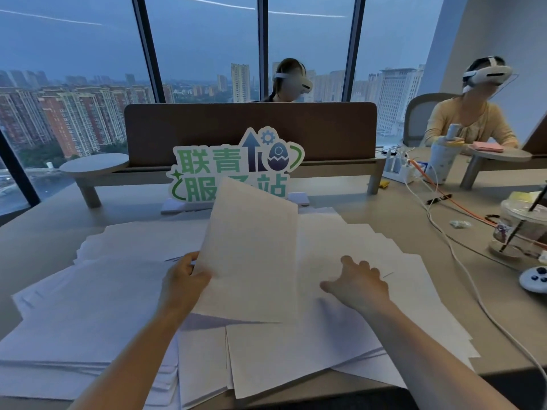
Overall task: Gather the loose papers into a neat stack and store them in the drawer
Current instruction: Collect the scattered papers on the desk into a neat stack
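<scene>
Beige flat-topped desk [44, 241], spanning the whole view, near edge at the bottom. Brown upholstered divider panel [251, 128] on a low beige shelf, along the far edge at centre. Loose white paper sheets [103, 291], many, overlapping and fanned at differing angles, covering the desk from its near edge to the middle; thickest layering at the near left corner. Single white paper sheet [251, 253], lifted off the spread and tilted up, its upper corner overlapping the sign behind. White die-cut sign with green characters and a blue egg emblem [236, 164], upright on a white base, centre of the desk just before the divider. Left hand [185, 284], thumb and fingers curled on the left edge of the raised sheet, holding it. Right hand [359, 284], fingers spread and relaxed, palm down on the spread sheets right of the raised sheet, gripping nothing. Clear plastic cup with dark straw [521, 229], at the right edge. White patterned bottle [442, 158], far right, beside a white power strip [399, 170] with white and orange cables trailing toward the near right corner. White game controller [535, 281], right edge, near the cup. Two seated persons in white headsets beyond the far edge.
</scene>
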`<state>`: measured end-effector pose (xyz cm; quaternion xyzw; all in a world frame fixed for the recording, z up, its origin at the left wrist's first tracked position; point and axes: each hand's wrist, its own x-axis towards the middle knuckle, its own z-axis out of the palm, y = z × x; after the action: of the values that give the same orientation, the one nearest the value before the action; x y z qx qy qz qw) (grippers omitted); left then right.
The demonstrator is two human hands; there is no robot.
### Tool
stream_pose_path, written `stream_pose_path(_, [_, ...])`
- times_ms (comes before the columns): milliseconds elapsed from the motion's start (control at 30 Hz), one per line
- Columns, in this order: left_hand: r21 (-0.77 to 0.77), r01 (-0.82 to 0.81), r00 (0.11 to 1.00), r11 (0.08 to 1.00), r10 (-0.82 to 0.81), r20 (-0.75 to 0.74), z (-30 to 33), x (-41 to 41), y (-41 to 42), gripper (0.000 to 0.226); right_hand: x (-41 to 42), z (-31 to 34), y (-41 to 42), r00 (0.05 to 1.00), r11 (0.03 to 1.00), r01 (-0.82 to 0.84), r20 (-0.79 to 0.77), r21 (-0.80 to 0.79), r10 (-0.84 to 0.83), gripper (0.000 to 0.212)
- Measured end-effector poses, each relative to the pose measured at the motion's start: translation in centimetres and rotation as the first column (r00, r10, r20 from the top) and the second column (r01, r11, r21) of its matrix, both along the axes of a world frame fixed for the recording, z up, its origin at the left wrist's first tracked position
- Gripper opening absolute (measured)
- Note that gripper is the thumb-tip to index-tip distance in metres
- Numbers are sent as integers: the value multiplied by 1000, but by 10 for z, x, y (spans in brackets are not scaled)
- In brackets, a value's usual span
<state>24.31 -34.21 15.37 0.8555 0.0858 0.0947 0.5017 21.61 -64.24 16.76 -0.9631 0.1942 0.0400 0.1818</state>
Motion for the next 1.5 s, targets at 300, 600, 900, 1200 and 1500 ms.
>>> stream_pose_path(300, [118,268,957,956,-250,-147,2,-5,-21,35,-5,1,-24,972,992,82,-212,-101,-102,91])
stream_pose_path(600, [257,335,939,907,-298,-173,-3,-3,-27,35,5,6,-30,957,991,128,-266,23,-118,48])
stream_pose_path(900, [367,341,939,865,-292,-185,-2,0,-30,28,9,-4,-39,964,980,184,-209,81,-164,34])
stream_pose_path(1200, [349,427,899,834,-351,-260,1,4,-34,35,21,-11,-42,983,972,-115,165,204,82,15])
stream_pose_path(1500, [246,382,915,891,-327,-235,1,10,-35,52,29,5,-28,911,846,-314,388,431,140,26])
